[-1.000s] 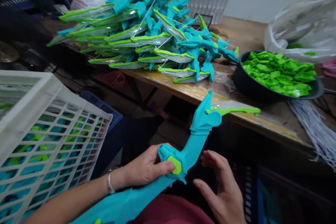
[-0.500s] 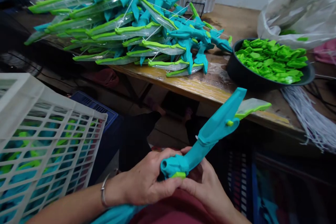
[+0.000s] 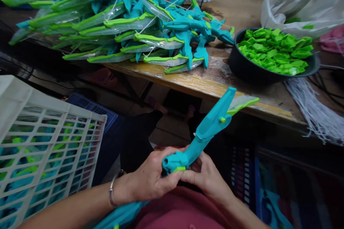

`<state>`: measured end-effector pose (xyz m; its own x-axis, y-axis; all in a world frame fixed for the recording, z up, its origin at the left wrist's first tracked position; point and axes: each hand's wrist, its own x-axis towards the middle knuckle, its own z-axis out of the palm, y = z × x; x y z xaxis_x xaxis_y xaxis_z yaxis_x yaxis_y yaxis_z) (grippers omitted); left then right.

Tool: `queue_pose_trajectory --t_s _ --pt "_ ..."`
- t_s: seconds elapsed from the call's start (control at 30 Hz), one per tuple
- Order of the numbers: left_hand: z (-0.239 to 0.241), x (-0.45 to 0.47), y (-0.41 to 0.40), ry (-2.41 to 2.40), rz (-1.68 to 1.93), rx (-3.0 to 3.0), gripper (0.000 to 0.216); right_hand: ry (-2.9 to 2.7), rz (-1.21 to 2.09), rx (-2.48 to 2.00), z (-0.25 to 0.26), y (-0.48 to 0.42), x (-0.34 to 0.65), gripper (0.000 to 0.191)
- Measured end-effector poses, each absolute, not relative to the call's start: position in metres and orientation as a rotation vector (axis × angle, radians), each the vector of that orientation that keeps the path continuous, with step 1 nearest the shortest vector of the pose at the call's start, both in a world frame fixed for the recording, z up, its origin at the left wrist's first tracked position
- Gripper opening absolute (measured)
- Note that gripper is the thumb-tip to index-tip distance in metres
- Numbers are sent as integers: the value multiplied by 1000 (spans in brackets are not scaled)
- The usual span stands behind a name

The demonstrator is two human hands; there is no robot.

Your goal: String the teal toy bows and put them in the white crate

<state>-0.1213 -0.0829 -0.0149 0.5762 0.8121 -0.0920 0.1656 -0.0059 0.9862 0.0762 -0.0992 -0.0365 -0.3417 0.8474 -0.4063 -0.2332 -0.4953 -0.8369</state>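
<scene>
A: Grip status?
B: Left grip is closed round the butt end of the teal toy sword, thumb on the near side, fingers wrapped behind. Right grip is closed on the same end from the other side. The fingertips of both meet at a small green insert on the hilt. Both have hold of the sword, and the two are touching each other.
A: Where's the sword?
B: Low centre, over the lap, with a red garment beneath. It's tilted, running up and to the right from the hands. Its clear blade has a green edge and ends at the near edge of the counter. Can't tell if it touches.
A: On the counter?
B: A big pile of the same swords, blades bagged, runs from far left to centre. Just right of it is a dark bowl full of green pieces. Behind the bowl is a clear plastic bag. A bundle of white cords lies across the right end, with the ends hanging over the near edge.
A: Anything else?
B: White slatted crate left of the left arm, teal and green parts inside. Blue crate beyond it, low under the counter. Metal bracelet on the left wrist.
</scene>
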Motion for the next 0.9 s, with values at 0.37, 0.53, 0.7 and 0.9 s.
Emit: queue_pose_trajectory --t_s 0.37,0.53,0.7,0.9 --pt "-18 -128 -82 1167 385 1448 22 -897 1719 -1286 -47 -106 66 51" --pt "-30 -118 -94 1236 488 1354 25 -751 1804 -1213 -51 -106 66 54" --pt "-37 -104 -99 1165 641 1398 19 -709 1834 -1249 -58 -111 72 54" --pt "-55 -98 -100 1228 641 1462 20 -700 1751 -1328 -73 -116 73 46"
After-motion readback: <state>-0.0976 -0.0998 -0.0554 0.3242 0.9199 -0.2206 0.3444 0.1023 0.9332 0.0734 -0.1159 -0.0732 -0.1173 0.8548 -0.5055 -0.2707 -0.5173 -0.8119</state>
